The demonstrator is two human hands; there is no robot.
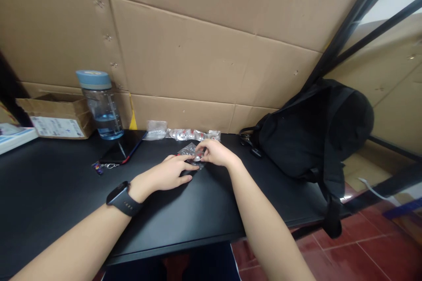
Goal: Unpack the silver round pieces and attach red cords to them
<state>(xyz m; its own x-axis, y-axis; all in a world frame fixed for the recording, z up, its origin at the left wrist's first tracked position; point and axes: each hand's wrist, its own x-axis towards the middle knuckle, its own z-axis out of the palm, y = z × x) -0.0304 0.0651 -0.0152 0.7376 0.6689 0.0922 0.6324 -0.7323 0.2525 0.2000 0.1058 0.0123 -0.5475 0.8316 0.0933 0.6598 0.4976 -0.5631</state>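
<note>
While both hands work close together at frame center, I have the clear plastic packet point(187, 149) on the matte black tabletop point(184, 224), its film crinkled and glossy, with a small round silvery piece point(197, 158) at the fingertips. Left hand point(172, 173): palm down, fingers loosely spread, fingertips on the packet, nothing gripped that I can see. Right hand point(213, 153): fingers curled, thumb and index down at the silvery piece; can't tell if the pinch is closed on it. Dark smartwatch point(123, 198) with a perforated strap, left wrist.

Just above the hands, a row of clear packets point(181, 135) with shiny round silver contents and red spots lies near the foot of the creased brown cardboard sheet point(198, 61). At its left end, a flatter, cloudy plastic bag point(156, 130).

Left of center: glossy black phone point(121, 148), red and blue edge, metal clasp and small colorful charm point(98, 167) at its lower left corner. Above it, a see-through bottle point(107, 112), blue lid, some liquid in the base. Left of that, an open cardboard box point(61, 118), white label on front.

Right side: slumped black fabric backpack point(296, 136), straps hanging over the table edge. Lower right, glossy red floor tiles point(379, 232).
</note>
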